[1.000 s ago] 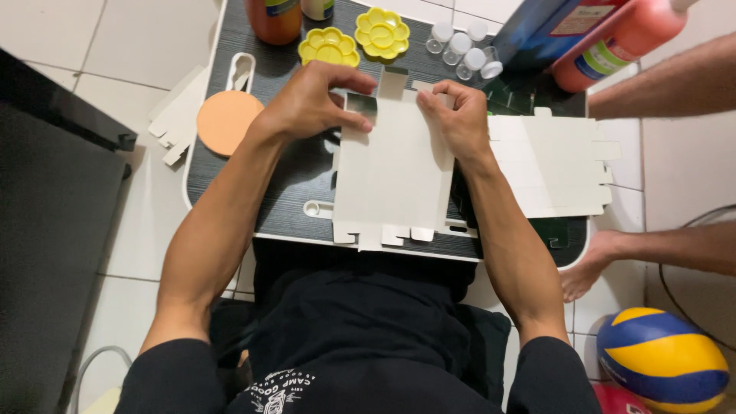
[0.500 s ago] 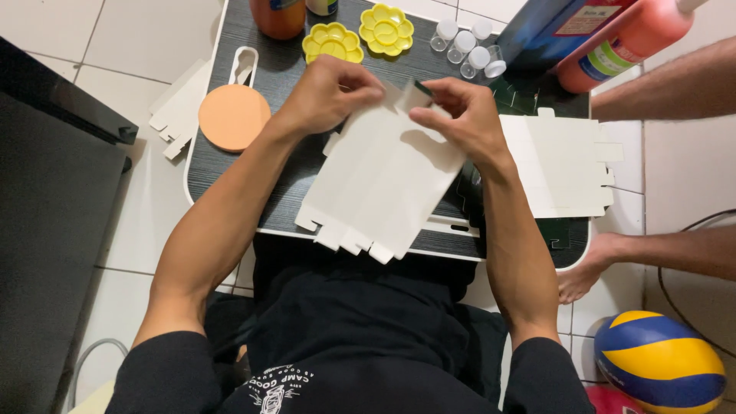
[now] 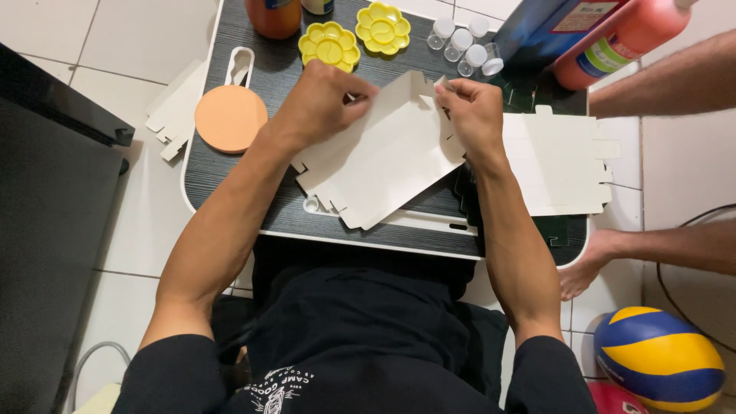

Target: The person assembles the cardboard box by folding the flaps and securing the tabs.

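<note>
Both grips, left hand (image 3: 326, 100) and right hand (image 3: 475, 115), pinched my white card cutout (image 3: 383, 161) mid-desk (image 3: 230, 176); I judged folding barely begun, tabs unfolded.

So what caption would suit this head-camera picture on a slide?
Both hands, left hand and right hand, grip the far edge of a tilted white die-cut card sheet over a dark lap table.

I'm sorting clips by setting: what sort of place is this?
Most likely a room at home, used for crafts: a low dark table stands on a white tiled floor, a volleyball lies beside it, and yellow paint palettes sit near the white card cut-out held in both hands.
</note>
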